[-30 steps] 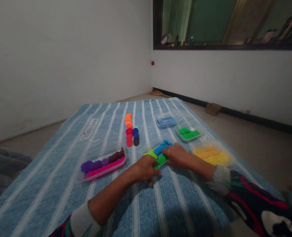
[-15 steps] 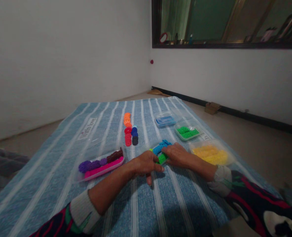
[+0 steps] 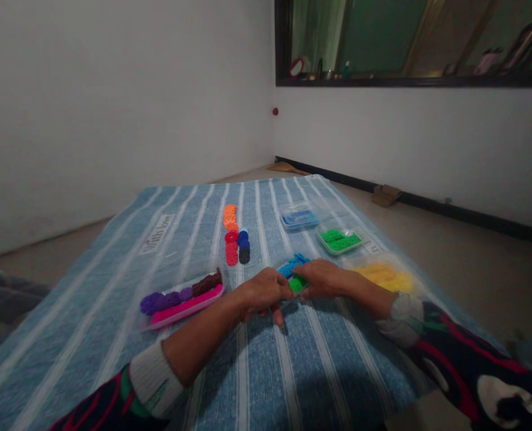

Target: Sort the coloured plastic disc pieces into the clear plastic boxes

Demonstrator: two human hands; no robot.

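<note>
Step in hand, prob.: both hands sorting/handling green pcs [image 3: 298, 284] & blue pcs [image 3: 293, 264]; next move likely calls for a sure pinch on one pc. L hand [image 3: 266, 291]: fingers curled at green's left; R hand [image 3: 324, 278]: fingers bent at its right; can't tell if gripping. Pcs betw. hands, nearer striped cloth's [image 3: 266, 383] R edge than L.

Five boxes [image 3: 338, 252], two hands [image 3: 266, 290] [image 3: 324, 277], one cloth [image 3: 203, 389].

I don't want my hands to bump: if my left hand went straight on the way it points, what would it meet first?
Your left hand would probably meet the green pieces first, with your right hand just beyond; exact depth is unclear.
</note>
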